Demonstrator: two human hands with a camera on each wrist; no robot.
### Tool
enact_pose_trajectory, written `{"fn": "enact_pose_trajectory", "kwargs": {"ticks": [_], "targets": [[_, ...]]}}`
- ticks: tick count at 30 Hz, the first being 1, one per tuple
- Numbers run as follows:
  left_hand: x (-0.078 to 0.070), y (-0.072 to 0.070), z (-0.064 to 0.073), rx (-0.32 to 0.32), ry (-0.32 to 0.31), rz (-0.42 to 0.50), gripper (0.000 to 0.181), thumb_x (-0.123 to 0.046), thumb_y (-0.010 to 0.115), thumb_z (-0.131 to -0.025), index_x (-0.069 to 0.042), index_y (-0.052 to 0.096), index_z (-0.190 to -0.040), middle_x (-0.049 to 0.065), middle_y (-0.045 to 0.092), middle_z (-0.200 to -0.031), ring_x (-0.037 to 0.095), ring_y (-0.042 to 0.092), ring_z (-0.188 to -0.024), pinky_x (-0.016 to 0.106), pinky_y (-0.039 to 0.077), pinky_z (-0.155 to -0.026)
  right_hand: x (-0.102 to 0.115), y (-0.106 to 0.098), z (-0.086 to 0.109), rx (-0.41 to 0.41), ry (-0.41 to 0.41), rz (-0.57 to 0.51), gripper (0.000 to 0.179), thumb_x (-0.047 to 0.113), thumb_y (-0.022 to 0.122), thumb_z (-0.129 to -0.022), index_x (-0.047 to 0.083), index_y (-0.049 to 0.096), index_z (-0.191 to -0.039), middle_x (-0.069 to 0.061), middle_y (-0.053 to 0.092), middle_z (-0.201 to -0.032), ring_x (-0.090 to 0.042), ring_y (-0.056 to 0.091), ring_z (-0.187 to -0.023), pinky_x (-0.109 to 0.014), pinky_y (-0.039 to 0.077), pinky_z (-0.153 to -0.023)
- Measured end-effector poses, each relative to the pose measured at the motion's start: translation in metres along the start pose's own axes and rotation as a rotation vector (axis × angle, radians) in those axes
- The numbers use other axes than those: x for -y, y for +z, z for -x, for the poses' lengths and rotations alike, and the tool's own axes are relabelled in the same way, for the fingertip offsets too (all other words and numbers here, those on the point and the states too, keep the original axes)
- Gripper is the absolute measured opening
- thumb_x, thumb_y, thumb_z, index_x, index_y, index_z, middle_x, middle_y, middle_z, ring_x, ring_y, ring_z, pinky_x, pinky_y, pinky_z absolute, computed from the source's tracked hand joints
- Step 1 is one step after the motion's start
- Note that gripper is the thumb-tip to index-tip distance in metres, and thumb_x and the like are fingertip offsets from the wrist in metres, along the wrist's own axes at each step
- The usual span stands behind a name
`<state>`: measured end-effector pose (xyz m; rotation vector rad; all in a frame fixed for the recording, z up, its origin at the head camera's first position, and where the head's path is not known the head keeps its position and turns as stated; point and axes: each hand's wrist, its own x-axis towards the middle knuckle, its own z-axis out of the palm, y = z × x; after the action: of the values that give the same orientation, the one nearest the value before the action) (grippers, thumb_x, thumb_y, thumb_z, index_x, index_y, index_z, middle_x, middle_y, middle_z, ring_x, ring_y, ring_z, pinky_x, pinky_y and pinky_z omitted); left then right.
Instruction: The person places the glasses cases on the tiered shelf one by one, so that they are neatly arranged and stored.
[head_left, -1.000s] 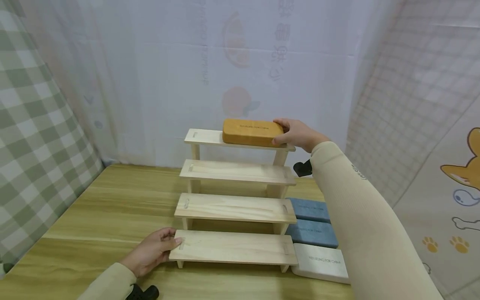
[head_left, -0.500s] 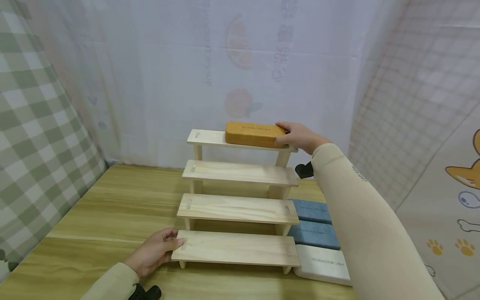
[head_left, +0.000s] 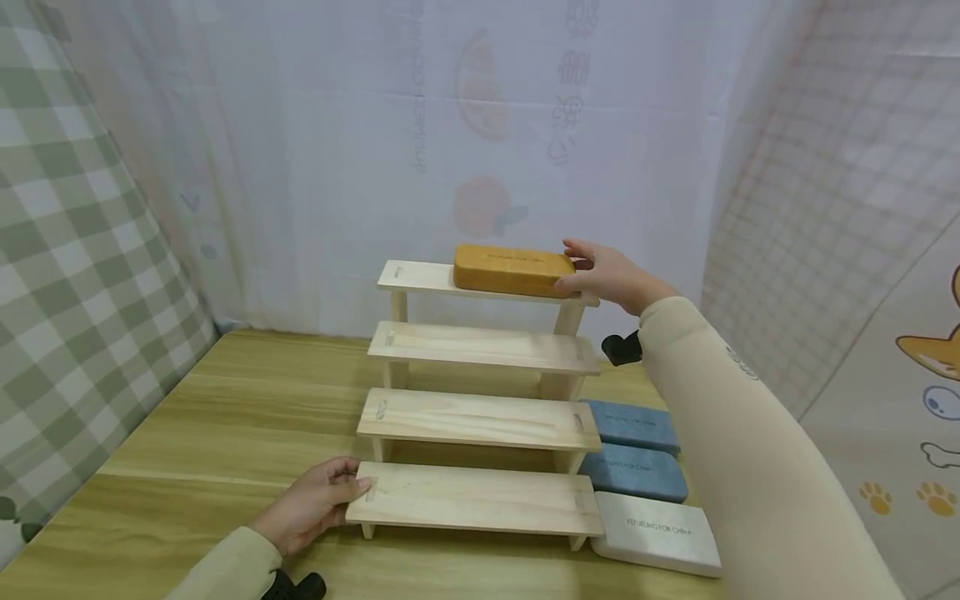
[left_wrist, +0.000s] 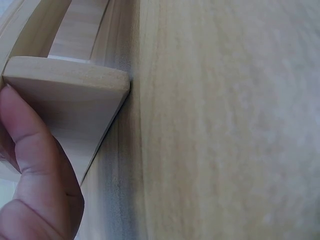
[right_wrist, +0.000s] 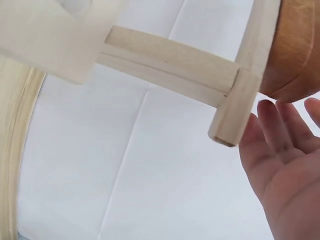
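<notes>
An orange-brown glasses case lies on the top board of a stepped wooden display stand, toward its right end. My right hand is at the case's right end with fingers spread and loosely bent. In the right wrist view the fingertips stand just off the case, by the end of the board. My left hand pinches the left end of the stand's lowest board, thumb on top. In the left wrist view a finger lies along the stand's wooden leg.
Two blue cases and a white case lie on the wooden table, right of the stand. A pale curtain hangs behind. Checked cloth is on the left, and a printed sheet on the right.
The right hand has loosened from the orange case and drawn slightly right, its fingers opening. The case stays on the top board. The left hand keeps its hold, and the view has shifted slightly.
</notes>
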<state>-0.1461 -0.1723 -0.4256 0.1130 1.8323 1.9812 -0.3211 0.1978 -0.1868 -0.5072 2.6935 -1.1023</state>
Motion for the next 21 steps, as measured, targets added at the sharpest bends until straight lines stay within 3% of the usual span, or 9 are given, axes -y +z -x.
{"fn": "enact_pose_trajectory", "kwargs": {"ticks": [11,21], "targets": [[0.001,-0.002,-0.001,0.006,-0.011,-0.008,0.064,-0.019,0.057,-0.099,0.02,0.022,-0.135,0.018,0.055,-0.119,0.018,0.062,-0.097,0.037,0.054,-0.084,-0.017,-0.001,0.036,-0.16,-0.123,0.067,0.079,0.027,0.066,-0.092,0.017,0.02,-0.155,-0.01,0.028,-0.156,-0.03,0.029,-0.141,-0.058,0.035,-0.105],[0.005,-0.006,-0.006,-0.014,0.0,-0.034,0.062,-0.017,0.058,-0.098,0.021,0.026,-0.134,0.017,0.057,-0.114,0.02,0.063,-0.094,0.037,0.055,-0.082,-0.042,0.009,0.065,-0.211,-0.173,0.138,0.075,0.024,0.066,-0.092,0.007,0.026,-0.153,-0.017,0.034,-0.152,-0.034,0.034,-0.137,-0.055,0.035,-0.106]]}}
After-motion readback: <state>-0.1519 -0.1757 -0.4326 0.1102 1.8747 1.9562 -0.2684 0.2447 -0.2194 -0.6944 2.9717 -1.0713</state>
